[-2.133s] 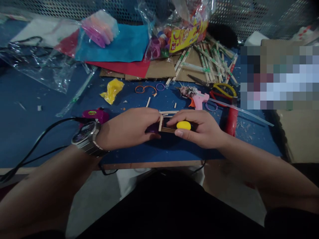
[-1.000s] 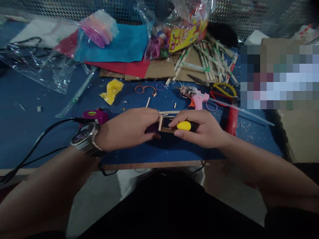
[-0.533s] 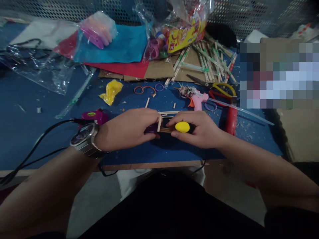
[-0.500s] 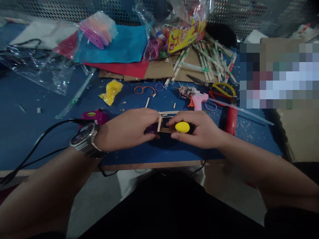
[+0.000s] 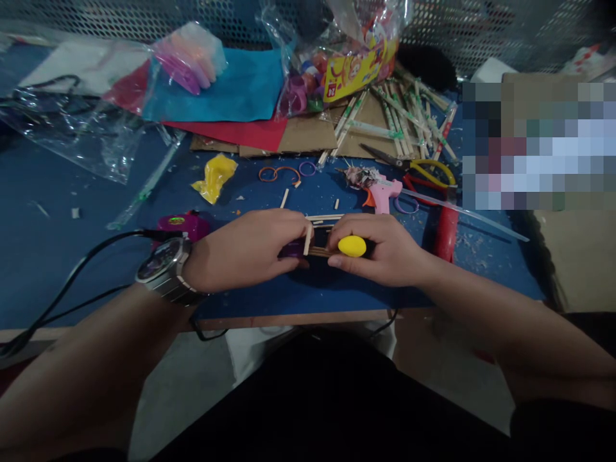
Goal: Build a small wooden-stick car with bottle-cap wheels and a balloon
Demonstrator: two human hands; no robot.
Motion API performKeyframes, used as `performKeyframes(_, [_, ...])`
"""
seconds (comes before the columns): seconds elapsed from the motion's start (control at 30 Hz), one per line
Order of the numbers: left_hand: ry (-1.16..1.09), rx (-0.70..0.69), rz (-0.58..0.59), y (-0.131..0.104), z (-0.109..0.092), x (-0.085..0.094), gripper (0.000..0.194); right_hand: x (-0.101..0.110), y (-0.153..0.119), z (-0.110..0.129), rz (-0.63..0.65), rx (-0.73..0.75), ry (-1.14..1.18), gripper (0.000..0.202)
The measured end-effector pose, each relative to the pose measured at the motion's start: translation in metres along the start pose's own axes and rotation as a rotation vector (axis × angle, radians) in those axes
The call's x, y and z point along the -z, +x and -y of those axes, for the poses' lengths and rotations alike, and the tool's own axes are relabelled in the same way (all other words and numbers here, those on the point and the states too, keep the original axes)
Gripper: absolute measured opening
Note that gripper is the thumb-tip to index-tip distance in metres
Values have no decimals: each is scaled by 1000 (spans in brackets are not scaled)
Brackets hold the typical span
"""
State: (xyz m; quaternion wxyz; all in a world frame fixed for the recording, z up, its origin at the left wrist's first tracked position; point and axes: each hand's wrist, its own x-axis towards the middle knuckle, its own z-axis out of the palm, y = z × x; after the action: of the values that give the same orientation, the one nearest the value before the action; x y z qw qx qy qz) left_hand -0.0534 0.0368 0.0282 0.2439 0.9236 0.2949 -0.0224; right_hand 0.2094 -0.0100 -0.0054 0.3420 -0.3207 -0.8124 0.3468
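My left hand [image 5: 248, 247], with a metal watch [image 5: 163, 263] on the wrist, is closed around the left end of a small frame of wooden sticks [image 5: 308, 240]. A dark purple piece [image 5: 292, 248] shows between its thumb and fingers. On the frame's other end, my right hand [image 5: 385, 250] is closed, fingers above and thumb below. A yellow egg-shaped piece [image 5: 352, 246] pokes out between that thumb and forefinger; whether it is fixed to the frame I cannot tell. My fingers hide most of the frame.
Behind my right hand lies a pink glue gun [image 5: 386, 191] with a long glue stick. Scissors [image 5: 436, 170] and a red-handled tool [image 5: 446, 231] are to its right. Wooden sticks [image 5: 399, 122], a toy bag [image 5: 353, 70] and a yellow packet [image 5: 215, 178] lie farther back.
My right fingertips have shifted very slightly on the frame. My left hand and the things on the table look the same.
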Motion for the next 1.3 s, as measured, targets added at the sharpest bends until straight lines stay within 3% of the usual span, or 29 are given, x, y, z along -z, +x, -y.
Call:
performKeyframes(0.53, [-18,12,2,0,0,0,8,-3,1,4,-29,-18,84,23])
performKeyframes(1.03, [4,20,6,1,-1,-1,10,-4,0,4,-1,-182,326,19])
performKeyframes(1.17, [26,-5,-7,1,1,-1,14,-6,-2,3,0,-164,523,33])
performKeyframes(1.3, [15,-22,-10,1,2,-2,13,-6,-3,2,-7,-264,676,41])
